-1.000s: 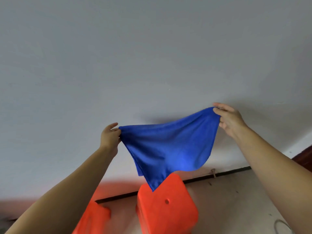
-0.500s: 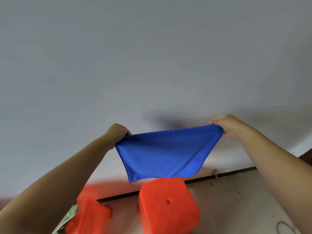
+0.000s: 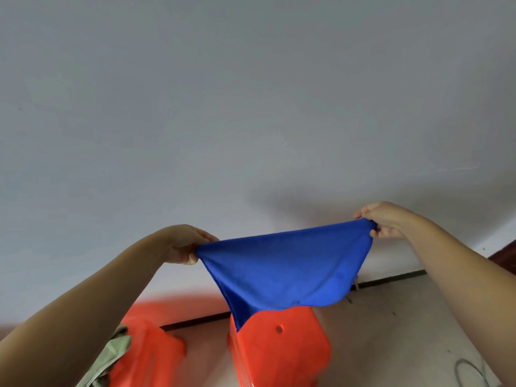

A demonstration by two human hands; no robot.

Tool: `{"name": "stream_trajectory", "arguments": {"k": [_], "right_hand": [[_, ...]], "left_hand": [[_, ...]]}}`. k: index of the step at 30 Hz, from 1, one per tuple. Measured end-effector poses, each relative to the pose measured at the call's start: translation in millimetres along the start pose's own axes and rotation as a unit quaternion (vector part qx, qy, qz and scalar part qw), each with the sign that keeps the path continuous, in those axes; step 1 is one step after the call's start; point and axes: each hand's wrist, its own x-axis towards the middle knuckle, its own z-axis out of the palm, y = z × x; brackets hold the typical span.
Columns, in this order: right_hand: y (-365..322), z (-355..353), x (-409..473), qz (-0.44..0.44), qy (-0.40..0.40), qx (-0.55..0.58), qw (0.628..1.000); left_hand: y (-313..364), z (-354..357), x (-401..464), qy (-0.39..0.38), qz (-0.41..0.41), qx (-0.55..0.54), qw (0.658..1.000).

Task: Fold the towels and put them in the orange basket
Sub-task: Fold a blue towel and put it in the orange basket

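**Fingers pinch both top corners; blue towel held in the air**

Fingers of the left hand [image 3: 186,245] are curled and pinch the left top corner of the blue towel [image 3: 287,268]; the thumb tip shows just below the cloth edge. Fingers of the right hand [image 3: 384,221] are likewise curled round the right top corner, with cloth bunched between thumb and forefinger. Both forearms are bare and reach forward and up from the lower corners of the view.

The towel hangs between the two hands, its top edge stretched in a shallow arc, the right end higher than the left. The body of the cloth sags downward to a rounded lower edge, with a narrow point at lower left. It lies on no surface.

Below the towel stands an orange plastic stool [image 3: 279,347], its flat top bearing a small round hole. The towel's lower edge overlaps the stool's top in the view; contact cannot be confirmed. To the left is the orange basket [image 3: 150,350], blurred, with an olive-green cloth [image 3: 111,356] at its left side, partly behind the left forearm. A grey wall [image 3: 251,107] fills the upper view; a dark strip runs along its foot at the pale floor [image 3: 391,331]. A thin cable loop [image 3: 472,371] lies on the floor at lower right.
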Motion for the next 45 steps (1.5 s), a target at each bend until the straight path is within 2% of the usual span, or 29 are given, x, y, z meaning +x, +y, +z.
{"name": "stream_trajectory", "arguments": {"k": [3,7,9,13,15,19,21,23,25,29,31,35,38,42,45], "right_hand": [[3.3,-1.1,3.0,-0.030,-0.041,-0.023,0.998],[4.9,-10.9,-3.9,-0.074,-0.186,-0.051,0.978],[5.1,-13.0,-5.7,-0.080,-0.227,-0.081,0.967],[7.2,-15.3,-2.7,-0.080,-0.250,-0.079,0.962],[7.7,-14.6,-3.3,-0.077,-0.256,-0.134,0.954],[2.8,-7.5,-5.6,-0.102,-0.189,-0.368,0.905],[0.7,-5.6,-3.9,-0.125,-0.140,-0.421,0.887],[0.4,-5.6,-0.6,-0.159,-0.093,-0.417,0.890],[1.3,-6.7,2.9,-0.192,-0.058,-0.405,0.892],[2.5,-12.2,9.4,-0.233,0.012,-0.375,0.897],[2.4,-15.6,11.6,-0.252,0.036,-0.367,0.895],[1.2,-16.6,13.5,-0.274,0.077,-0.353,0.891],[-0.5,-16.7,15.3,-0.281,0.114,-0.330,0.894],[-0.3,-20.4,16.8,-0.260,0.145,-0.309,0.903],[-0.1,-23.8,16.5,-0.247,0.160,-0.297,0.909]], "left_hand": [[-3.0,-3.3,3.4,0.014,-0.026,-0.047,0.998],[-2.4,-6.9,-0.7,0.022,-0.029,-0.149,0.988],[-1.9,-9.9,-2.5,0.038,0.020,-0.144,0.989],[-1.9,-10.0,-1.8,0.046,0.143,-0.170,0.974],[-3.9,-6.2,-1.3,0.043,0.181,-0.178,0.966],[-6.6,2.0,-1.3,0.094,0.219,-0.112,0.965],[-6.0,4.9,-0.1,0.120,0.228,-0.065,0.964],[-4.8,6.3,1.3,0.148,0.226,-0.010,0.963],[-3.7,7.0,0.6,0.143,0.208,0.047,0.967],[-7.0,15.1,-8.8,0.051,0.145,0.149,0.977],[-11.8,23.7,-10.2,0.050,0.136,0.203,0.968],[-15.0,43.9,-10.2,0.090,0.154,0.320,0.931],[-12.5,48.2,-14.8,0.080,0.177,0.335,0.922],[-12.1,46.3,-31.3,-0.042,0.192,0.263,0.945],[-12.1,55.8,-39.5,-0.108,0.200,0.255,0.940]]}}
